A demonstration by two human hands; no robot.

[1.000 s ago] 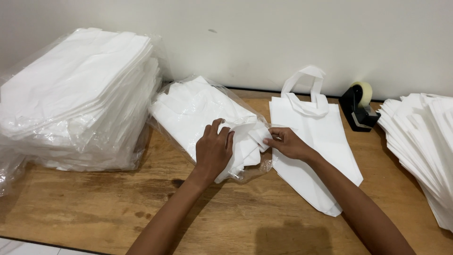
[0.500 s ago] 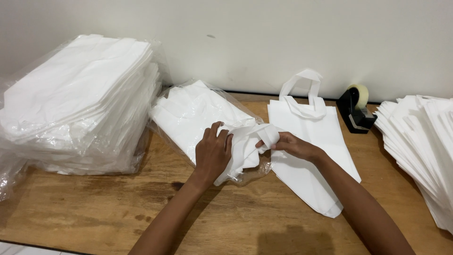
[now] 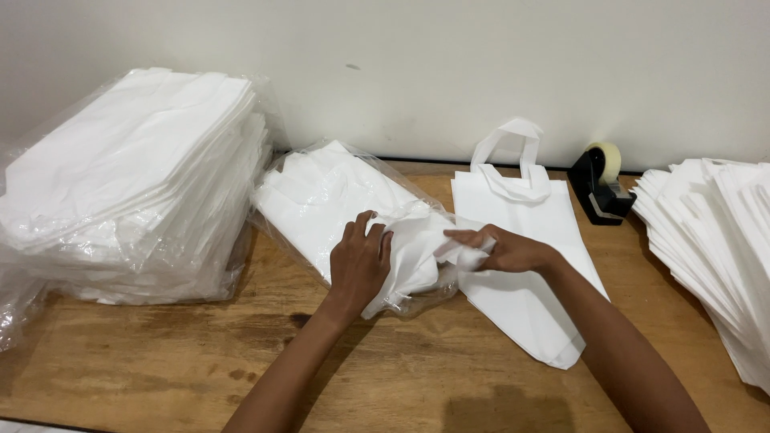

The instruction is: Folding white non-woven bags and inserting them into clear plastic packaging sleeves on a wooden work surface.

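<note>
The left hand (image 3: pixel 358 269) stayed flat on the plastic-wrapped bundle (image 3: pixel 337 204) left of the tote bag (image 3: pixel 525 265); the right hand (image 3: pixel 501 250) had tugged a pinched white fold (image 3: pixel 464 253) farther out toward that bag.

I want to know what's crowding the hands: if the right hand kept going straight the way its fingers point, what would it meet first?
The right hand points leftward, so it would probably first meet the left hand pressing on the plastic-wrapped pack of white bags.

Right-hand stack of white bags (image 3: pixel 714 240) cut off by frame edge.
</note>
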